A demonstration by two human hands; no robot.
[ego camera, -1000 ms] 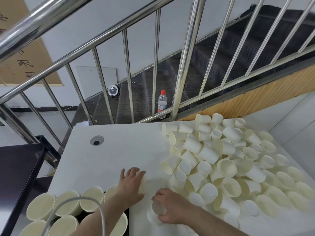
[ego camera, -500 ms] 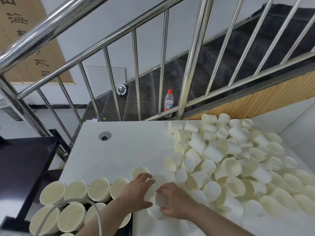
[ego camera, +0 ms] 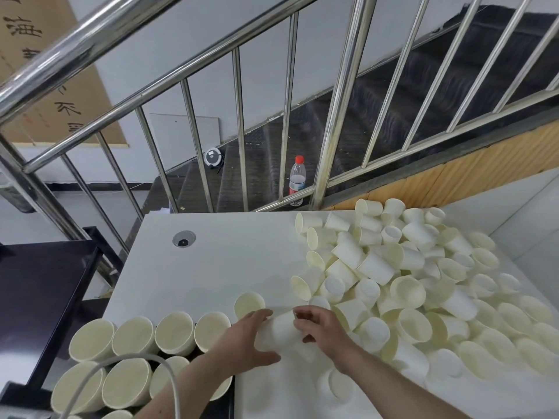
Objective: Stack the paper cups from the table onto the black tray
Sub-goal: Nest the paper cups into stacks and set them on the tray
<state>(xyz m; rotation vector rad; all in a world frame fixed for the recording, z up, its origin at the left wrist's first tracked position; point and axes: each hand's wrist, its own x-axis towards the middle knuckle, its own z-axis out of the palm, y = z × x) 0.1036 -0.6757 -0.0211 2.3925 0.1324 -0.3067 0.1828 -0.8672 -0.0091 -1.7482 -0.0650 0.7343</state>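
A big heap of cream paper cups (ego camera: 405,285) covers the right half of the white table (ego camera: 217,261). Between my hands, a stack of cups (ego camera: 278,331) lies on its side, its open mouth (ego camera: 250,304) pointing up-left. My left hand (ego camera: 245,343) wraps the stack from the left. At the stack's right end my right hand (ego camera: 323,325) grips it. Upright stacks of cups (ego camera: 133,358) stand on the black tray (ego camera: 223,403) at the lower left; most of the tray is hidden under them.
A steel stair railing (ego camera: 338,122) runs along the table's far edge, with a plastic bottle (ego camera: 297,180) behind it. A round cable hole (ego camera: 183,239) sits in the table's far left. To the left stands a dark table (ego camera: 36,291). A white cable (ego camera: 127,364) crosses the tray cups.
My hands came together: from resting apart on the table, both now grip one stack of cups lifted between them. The view shifted, so more of the tray's cups show.
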